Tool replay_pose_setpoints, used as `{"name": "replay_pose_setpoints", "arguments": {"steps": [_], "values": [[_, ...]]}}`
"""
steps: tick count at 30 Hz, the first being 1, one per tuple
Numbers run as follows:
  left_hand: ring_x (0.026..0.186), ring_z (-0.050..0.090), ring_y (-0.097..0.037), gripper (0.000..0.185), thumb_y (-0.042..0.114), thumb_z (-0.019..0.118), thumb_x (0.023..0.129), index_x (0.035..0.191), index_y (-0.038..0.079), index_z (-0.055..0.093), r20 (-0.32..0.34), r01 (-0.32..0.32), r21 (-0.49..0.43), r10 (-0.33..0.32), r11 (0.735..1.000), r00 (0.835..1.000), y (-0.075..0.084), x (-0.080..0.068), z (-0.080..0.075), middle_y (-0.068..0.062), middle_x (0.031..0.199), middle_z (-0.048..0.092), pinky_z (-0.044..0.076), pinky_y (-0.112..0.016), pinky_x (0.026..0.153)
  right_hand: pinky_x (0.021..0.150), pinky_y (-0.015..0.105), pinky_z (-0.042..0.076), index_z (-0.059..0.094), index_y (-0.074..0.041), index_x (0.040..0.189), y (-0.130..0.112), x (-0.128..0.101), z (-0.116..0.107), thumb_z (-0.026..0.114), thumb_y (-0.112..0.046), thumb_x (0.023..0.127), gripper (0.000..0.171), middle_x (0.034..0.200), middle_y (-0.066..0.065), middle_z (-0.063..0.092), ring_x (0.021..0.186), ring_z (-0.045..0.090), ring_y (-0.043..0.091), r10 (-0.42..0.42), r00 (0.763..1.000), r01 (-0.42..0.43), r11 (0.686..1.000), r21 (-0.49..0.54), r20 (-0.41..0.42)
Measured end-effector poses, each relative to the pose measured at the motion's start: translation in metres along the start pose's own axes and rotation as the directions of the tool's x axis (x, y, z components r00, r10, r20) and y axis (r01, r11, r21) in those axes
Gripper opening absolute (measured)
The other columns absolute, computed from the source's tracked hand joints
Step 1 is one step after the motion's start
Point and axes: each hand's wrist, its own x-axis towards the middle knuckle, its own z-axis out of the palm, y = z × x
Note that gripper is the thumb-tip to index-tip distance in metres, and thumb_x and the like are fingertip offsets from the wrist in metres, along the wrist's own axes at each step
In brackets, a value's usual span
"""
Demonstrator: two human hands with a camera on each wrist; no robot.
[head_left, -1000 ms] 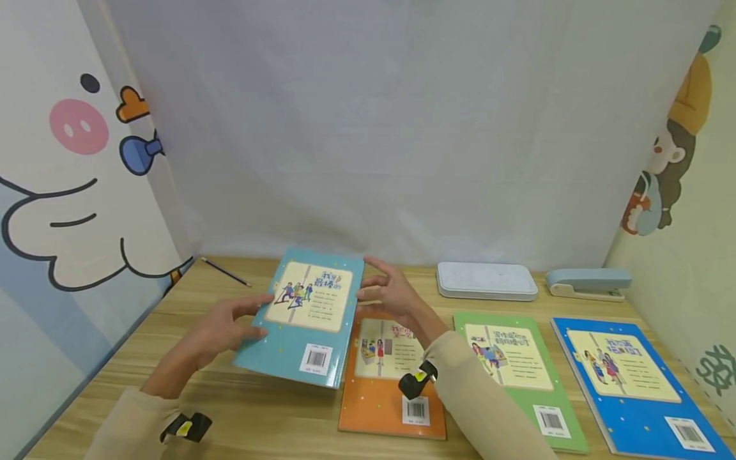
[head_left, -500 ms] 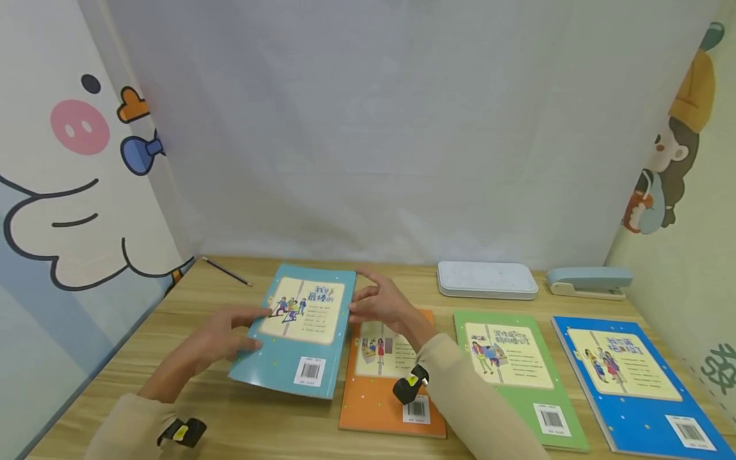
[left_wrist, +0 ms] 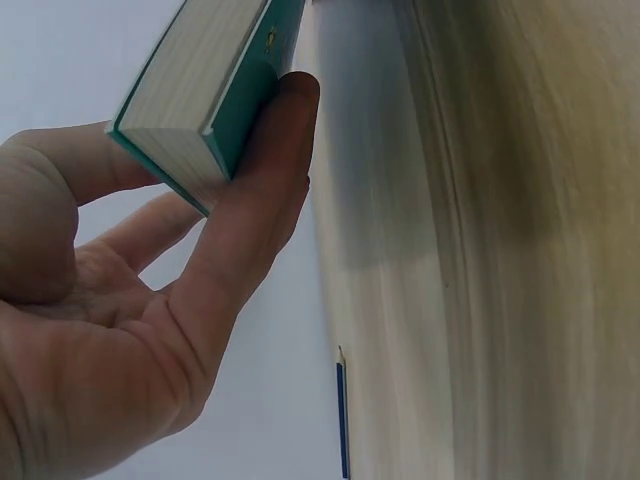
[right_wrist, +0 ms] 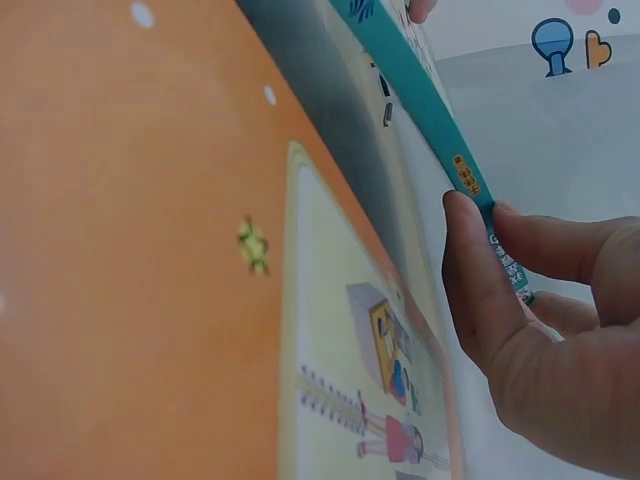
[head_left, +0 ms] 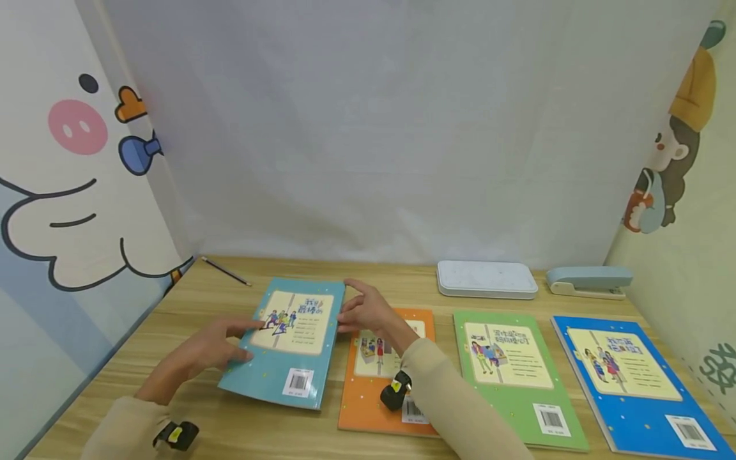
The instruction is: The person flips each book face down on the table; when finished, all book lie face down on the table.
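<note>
A teal book [head_left: 270, 377], its barcode side facing up, is held between both hands over the left part of the table. My left hand [head_left: 201, 350] grips its left edge. In the left wrist view the thumb and fingers take the page edges of the book [left_wrist: 185, 95] from both faces, with table showing below. At the upper right edge, my right hand [head_left: 370, 313] pinches the spine; the right wrist view shows thumb and fingertips on either side of that teal spine [right_wrist: 430, 105]. An orange book [head_left: 359, 406] lies flat under the right forearm, partly covered by it.
Right of the orange book lie a green book [head_left: 517, 409] and a blue book [head_left: 632, 415]. Behind them sit a pale flat case [head_left: 487, 279] and a blue stapler [head_left: 589, 280]. A pencil [head_left: 226, 271] lies at the back left. A grey-white curtain [head_left: 368, 140] hangs behind the table.
Both hands have brought the teal book lower, toward the front and slightly left. More of the orange book's top shows now. The other things have stayed in place.
</note>
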Motion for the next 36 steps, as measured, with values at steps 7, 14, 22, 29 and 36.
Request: {"name": "replay_pose_setpoints", "arguments": {"steps": [7, 14, 22, 29, 36], "values": [[0.088, 0.061, -0.024, 0.064, -0.005, 0.071, 0.083, 0.142, -0.006, 0.048, -0.022, -0.013, 0.079, 0.015, 0.997, 1.000, -0.010, 0.001, -0.002, -0.032, 0.124, 0.056, 0.058, -0.036, 0.072, 0.078, 0.041, 0.062, 0.028, -0.009, 0.158, 0.002, 0.005, 0.009, 0.063, 0.019, 0.086, 0.084, 0.093, 0.016, 0.061, 0.073, 0.067, 0.019, 0.004, 1.000, -0.004, 0.998, -0.058, -0.001], [0.086, 0.060, -0.023, 0.065, -0.006, 0.070, 0.082, 0.143, -0.005, 0.049, -0.034, 0.034, 0.102, -0.031, 0.994, 0.999, -0.015, 0.002, -0.003, -0.031, 0.123, 0.056, 0.056, -0.035, 0.071, 0.075, 0.040, 0.063, 0.029, -0.007, 0.157, 0.008, 0.011, 0.016, 0.064, 0.022, 0.083, 0.086, 0.083, 0.011, 0.057, 0.068, 0.064, 0.018, -0.001, 1.000, 0.001, 0.998, -0.068, -0.001], [0.088, 0.059, -0.024, 0.065, -0.006, 0.070, 0.081, 0.142, -0.004, 0.050, -0.039, 0.063, 0.116, -0.059, 0.991, 0.997, -0.019, 0.005, -0.003, -0.031, 0.122, 0.056, 0.056, -0.036, 0.070, 0.074, 0.039, 0.063, 0.029, -0.005, 0.157, 0.009, 0.015, 0.020, 0.065, 0.021, 0.083, 0.086, 0.081, 0.008, 0.056, 0.066, 0.064, 0.018, 0.024, 1.000, -0.024, 0.993, -0.112, 0.005], [0.095, 0.058, -0.028, 0.063, -0.005, 0.072, 0.080, 0.141, -0.003, 0.052, -0.040, 0.065, 0.148, -0.060, 0.987, 0.997, -0.021, 0.006, -0.004, -0.031, 0.123, 0.057, 0.055, -0.037, 0.077, 0.073, 0.039, 0.063, 0.029, -0.005, 0.157, 0.009, 0.017, 0.022, 0.065, 0.022, 0.082, 0.087, 0.079, 0.008, 0.056, 0.063, 0.062, 0.017, 0.049, 0.999, -0.050, 0.991, -0.122, -0.007], [0.092, 0.059, -0.027, 0.063, -0.005, 0.072, 0.080, 0.140, -0.003, 0.053, -0.040, 0.079, 0.147, -0.074, 0.986, 0.996, -0.019, 0.006, -0.004, -0.028, 0.118, 0.059, 0.056, -0.038, 0.075, 0.071, 0.038, 0.063, 0.029, -0.005, 0.157, 0.008, 0.018, 0.023, 0.066, 0.021, 0.082, 0.088, 0.082, 0.012, 0.057, 0.064, 0.063, 0.018, 0.069, 0.997, -0.071, 0.989, -0.129, -0.017]]}}
